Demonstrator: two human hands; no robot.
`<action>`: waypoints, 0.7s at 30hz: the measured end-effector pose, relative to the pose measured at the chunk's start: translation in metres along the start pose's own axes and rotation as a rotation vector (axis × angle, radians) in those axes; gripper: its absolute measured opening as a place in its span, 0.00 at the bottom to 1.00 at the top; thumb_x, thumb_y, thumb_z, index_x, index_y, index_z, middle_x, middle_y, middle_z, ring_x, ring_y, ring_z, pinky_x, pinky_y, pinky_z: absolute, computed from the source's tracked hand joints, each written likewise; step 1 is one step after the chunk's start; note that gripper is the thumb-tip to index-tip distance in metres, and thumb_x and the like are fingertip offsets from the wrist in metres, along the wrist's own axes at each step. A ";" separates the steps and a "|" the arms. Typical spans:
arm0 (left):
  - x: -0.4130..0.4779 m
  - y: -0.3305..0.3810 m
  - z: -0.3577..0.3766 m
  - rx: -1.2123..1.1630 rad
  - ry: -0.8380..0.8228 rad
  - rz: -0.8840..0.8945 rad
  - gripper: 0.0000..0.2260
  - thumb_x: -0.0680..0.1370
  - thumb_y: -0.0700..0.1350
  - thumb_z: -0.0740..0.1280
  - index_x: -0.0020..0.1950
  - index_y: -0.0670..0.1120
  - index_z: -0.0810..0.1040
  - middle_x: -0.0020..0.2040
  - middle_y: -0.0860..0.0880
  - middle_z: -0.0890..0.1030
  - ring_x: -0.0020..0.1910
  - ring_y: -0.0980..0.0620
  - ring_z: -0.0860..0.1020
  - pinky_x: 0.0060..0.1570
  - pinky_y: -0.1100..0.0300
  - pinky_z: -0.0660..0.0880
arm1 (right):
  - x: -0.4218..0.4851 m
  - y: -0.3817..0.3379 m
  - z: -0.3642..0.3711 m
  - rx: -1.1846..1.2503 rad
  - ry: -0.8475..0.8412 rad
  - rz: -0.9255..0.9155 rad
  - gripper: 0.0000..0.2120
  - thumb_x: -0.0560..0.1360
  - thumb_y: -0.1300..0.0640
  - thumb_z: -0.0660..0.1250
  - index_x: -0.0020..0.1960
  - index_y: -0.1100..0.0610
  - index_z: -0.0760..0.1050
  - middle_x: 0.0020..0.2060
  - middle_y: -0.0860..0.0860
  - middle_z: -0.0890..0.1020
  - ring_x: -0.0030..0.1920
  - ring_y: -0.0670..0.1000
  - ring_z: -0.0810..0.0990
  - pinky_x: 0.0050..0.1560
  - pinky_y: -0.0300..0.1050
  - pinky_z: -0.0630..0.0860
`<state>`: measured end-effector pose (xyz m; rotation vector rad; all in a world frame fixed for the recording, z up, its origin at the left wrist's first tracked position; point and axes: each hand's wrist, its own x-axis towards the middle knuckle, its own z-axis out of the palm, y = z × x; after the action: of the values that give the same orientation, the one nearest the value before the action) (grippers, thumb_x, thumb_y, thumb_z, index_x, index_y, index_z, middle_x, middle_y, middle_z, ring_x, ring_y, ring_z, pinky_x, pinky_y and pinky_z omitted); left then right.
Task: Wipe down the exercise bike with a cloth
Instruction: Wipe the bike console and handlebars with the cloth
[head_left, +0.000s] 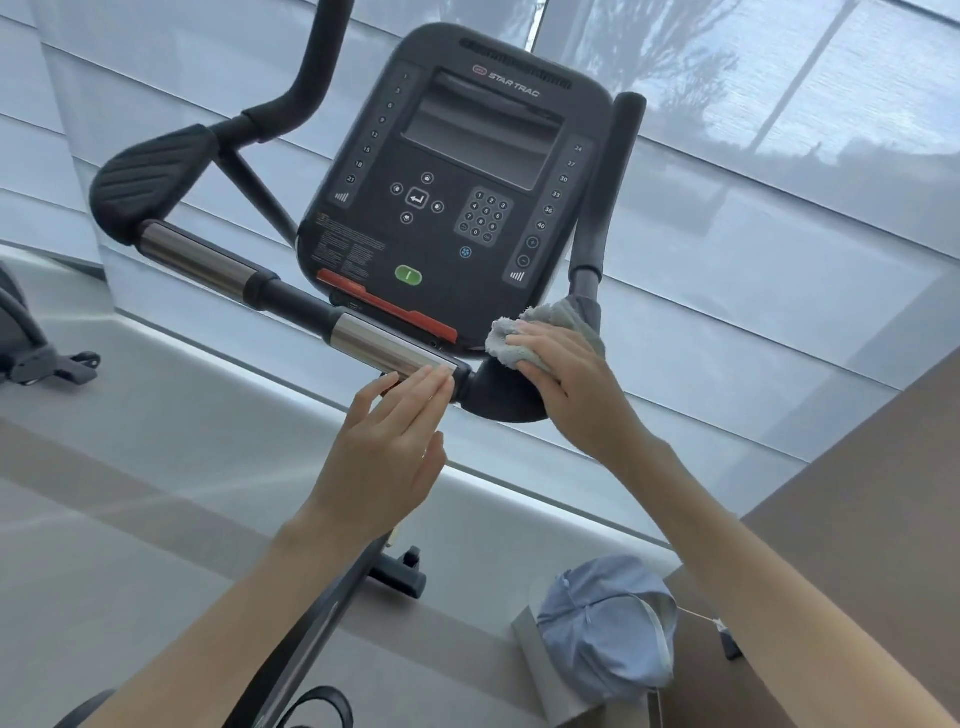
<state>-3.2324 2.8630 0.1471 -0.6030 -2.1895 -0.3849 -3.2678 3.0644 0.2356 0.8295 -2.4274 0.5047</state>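
The exercise bike's black console (457, 171) fills the upper middle, with its handlebar (208, 260) running from the left pad down to the centre. A grey cloth (550, 325) lies bunched on the handlebar's right elbow pad, just under the console's lower right corner. My right hand (571, 384) presses on the cloth with fingers straight. My left hand (389, 447) is flat, its fingertips touching the chrome grip sensor (384, 348) near the handlebar's centre joint.
Windows with translucent blinds (779, 208) stand behind the bike. A light blue cap (608, 629) rests on a box at the lower right beside a brown surface (857, 493). Part of another machine (31, 338) shows at the left edge. Grey floor lies below.
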 end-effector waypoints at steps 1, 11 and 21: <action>0.000 0.000 -0.001 0.000 -0.005 -0.001 0.18 0.77 0.42 0.60 0.64 0.37 0.76 0.66 0.42 0.76 0.66 0.47 0.74 0.64 0.46 0.69 | -0.008 -0.005 0.004 -0.007 0.005 -0.008 0.11 0.77 0.64 0.63 0.57 0.63 0.79 0.58 0.55 0.80 0.62 0.51 0.74 0.67 0.46 0.65; 0.003 0.005 -0.008 0.007 -0.028 -0.013 0.19 0.78 0.41 0.55 0.65 0.36 0.75 0.65 0.41 0.76 0.65 0.45 0.75 0.65 0.47 0.68 | -0.046 -0.018 0.016 -0.036 0.006 -0.224 0.10 0.77 0.63 0.64 0.55 0.65 0.78 0.58 0.57 0.80 0.62 0.57 0.75 0.65 0.57 0.69; 0.010 0.015 -0.005 0.039 0.004 -0.004 0.17 0.77 0.43 0.60 0.62 0.37 0.78 0.61 0.41 0.79 0.61 0.44 0.77 0.66 0.49 0.68 | 0.052 0.047 -0.044 0.097 0.123 0.199 0.09 0.78 0.63 0.60 0.51 0.64 0.78 0.50 0.54 0.79 0.53 0.53 0.75 0.54 0.37 0.66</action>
<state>-3.2271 2.8763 0.1592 -0.5767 -2.1890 -0.3447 -3.3177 3.0975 0.2926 0.5788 -2.3985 0.7324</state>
